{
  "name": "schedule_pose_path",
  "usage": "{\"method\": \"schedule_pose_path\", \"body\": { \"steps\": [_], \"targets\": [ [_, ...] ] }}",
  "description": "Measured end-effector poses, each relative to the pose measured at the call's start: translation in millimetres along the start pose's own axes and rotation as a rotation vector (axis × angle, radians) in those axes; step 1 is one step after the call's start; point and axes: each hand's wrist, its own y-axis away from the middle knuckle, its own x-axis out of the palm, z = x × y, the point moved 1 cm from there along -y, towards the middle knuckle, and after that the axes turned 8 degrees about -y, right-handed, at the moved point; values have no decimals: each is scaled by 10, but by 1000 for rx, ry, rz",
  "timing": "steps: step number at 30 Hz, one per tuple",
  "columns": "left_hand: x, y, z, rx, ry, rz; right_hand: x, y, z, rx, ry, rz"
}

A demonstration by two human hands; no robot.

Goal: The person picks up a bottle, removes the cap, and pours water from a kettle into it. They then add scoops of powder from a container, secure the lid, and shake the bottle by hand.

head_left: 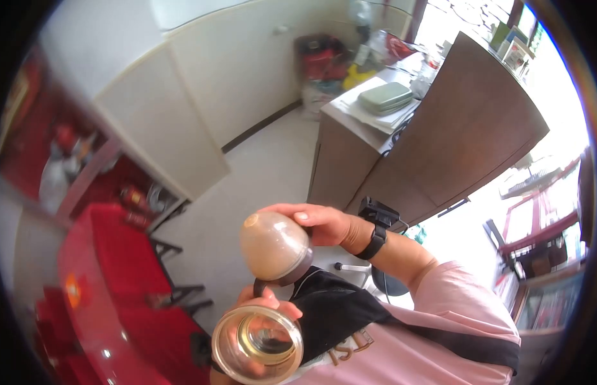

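Observation:
My right hand comes in from the right, its fingers closed on the far side of a translucent, dome-shaped container with a round knob-like tip and a dark lower band. A dark loop-like piece sticks out below that band, close to the fingers of my left hand. That hand is wrapped round a clear, round cup, whose open mouth faces the camera. Some of its fingers show through the clear wall. What the cup contains, if anything, I cannot make out.
A brown cabinet stands ahead to the right. On the white-topped counter lies a green case among papers. Bags and a red bin sit in the corner. A glossy red table is on the left, beside dark metal legs.

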Motion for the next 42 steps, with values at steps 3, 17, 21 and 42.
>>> {"method": "schedule_pose_path", "body": {
  "steps": [3, 17, 21, 42],
  "targets": [
    [-488, -659, -1, -125, 69, 3, -551, -74, 323, -78, 53, -170],
    [-3059, -3675, -1210, -407, 413, 538, -2024, -1379, 1713, -571, 459, -1105],
    [-3238, -4607, -999, 92, -51, 453, -2197, -1300, 2087, -675, 527, -1290],
    [-2528, -8226, 377, -869, 552, 1164, -1422, 1145, 3338, -326, 1514, -3484]
  ]
}}
